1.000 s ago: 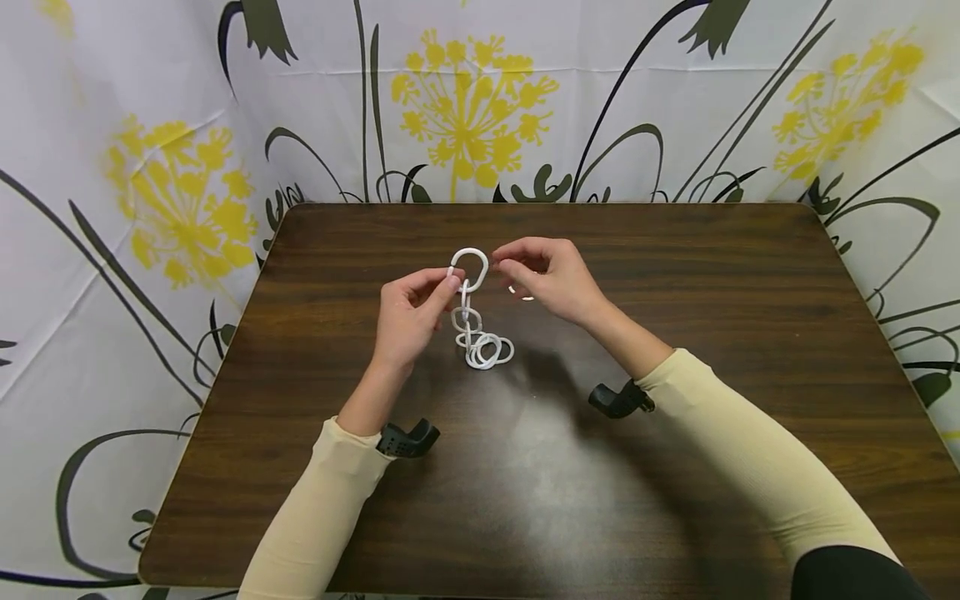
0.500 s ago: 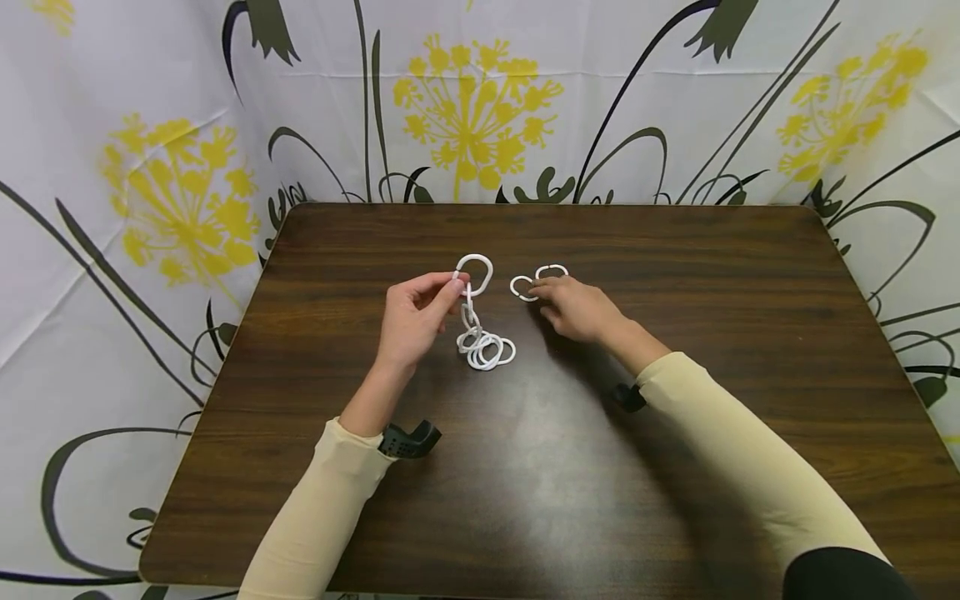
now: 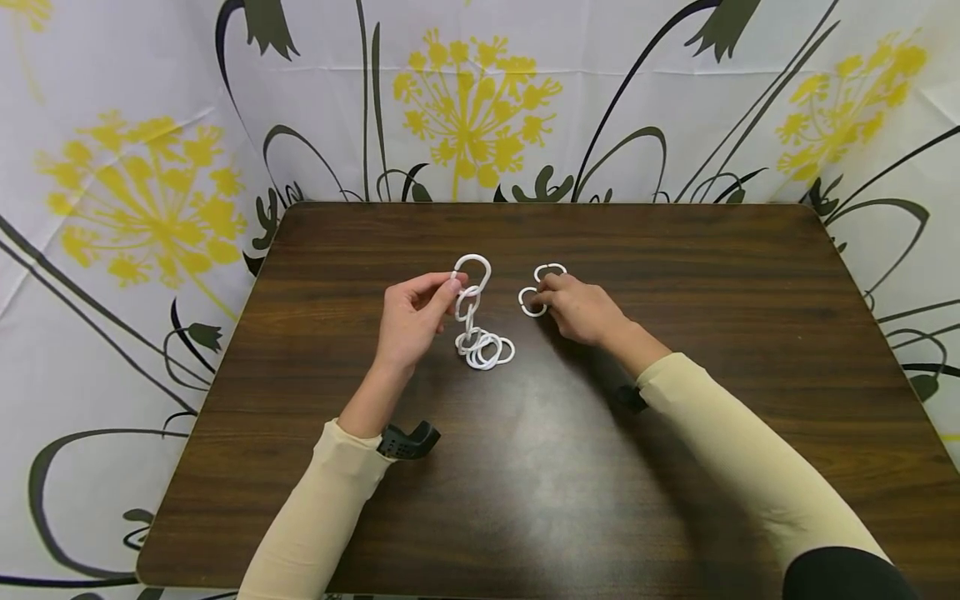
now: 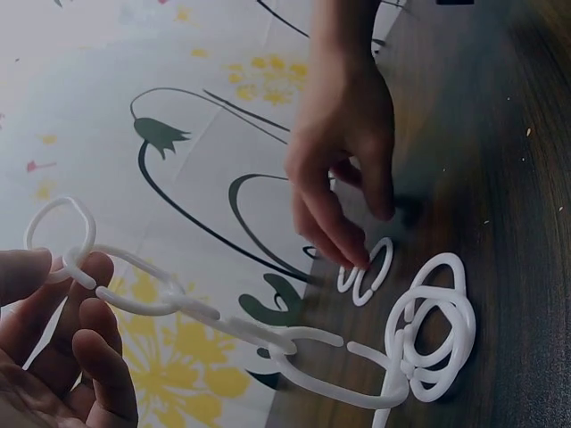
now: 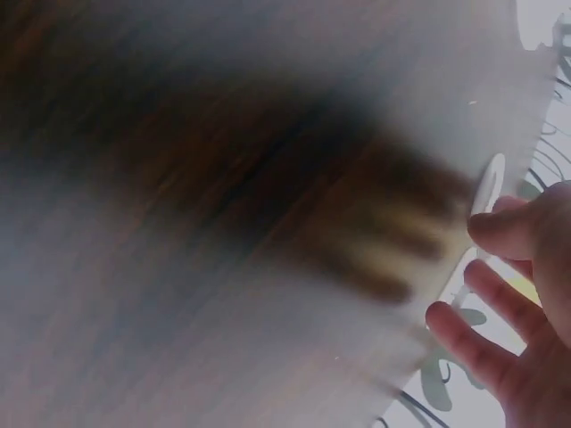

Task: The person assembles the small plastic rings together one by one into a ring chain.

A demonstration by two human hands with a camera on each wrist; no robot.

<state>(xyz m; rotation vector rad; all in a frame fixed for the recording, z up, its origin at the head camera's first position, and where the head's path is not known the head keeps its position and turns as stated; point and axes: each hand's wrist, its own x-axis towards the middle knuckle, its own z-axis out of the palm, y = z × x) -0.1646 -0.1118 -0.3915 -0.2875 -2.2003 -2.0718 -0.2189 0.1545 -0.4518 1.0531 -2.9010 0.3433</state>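
A chain of white plastic links (image 3: pixel 468 313) hangs from my left hand (image 3: pixel 411 321), whose thumb and forefinger pinch the C-shaped top link (image 4: pixel 76 223). The chain's lower links (image 4: pixel 437 330) lie heaped on the table. To the right, my right hand (image 3: pixel 581 310) reaches down with its thumb and forefinger at the edge of a loose white link (image 3: pixel 531 303). In the right wrist view the thumb (image 5: pixel 500 234) overlaps that link, and the other fingers are spread out. A second loose link (image 3: pixel 550 269) lies just behind it, partly covered by the fingers.
The brown wood-grain table (image 3: pixel 337 500) reaches back to a white curtain (image 3: pixel 315 50) with yellow and dark green plant prints. Black wrist mounts (image 3: pixel 408 440) stick out beneath the sleeves.
The right hand has come down from beside the raised top link to the loose links. One loose link has shifted slightly toward me. The left hand has stayed nearly still.
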